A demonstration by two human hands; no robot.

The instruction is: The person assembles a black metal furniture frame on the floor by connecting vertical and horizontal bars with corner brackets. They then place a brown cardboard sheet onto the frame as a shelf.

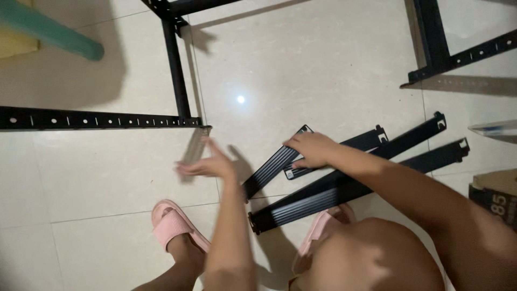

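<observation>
The right hand (311, 149) pressed flat, fingers spread, on the uppermost of several black ribbed rails (344, 186) fanned on the tiled floor (323, 64) toward two o'clock, seemingly steadying it, while the left hand (207, 164) hung open and blurred, holding nothing, just below the upright black frame (176, 70).

The rails (344, 183) lie side by side on the floor (323, 64), slanting from near the feet up toward the right, with the right hand (311, 149) resting on the upper end of the leftmost one and the left hand (207, 164) raised in the air to their left, just below the corner of the frame (177, 70). That frame stands at the upper left, its holed bar (97, 119) running across to the left edge, and a second frame (441, 54) sits at the upper right, well apart. One slipper (171, 223) lies left of the rails' lower ends, the other slipper (318, 229) just under them, and a box (498, 196) sits at the right edge.
</observation>
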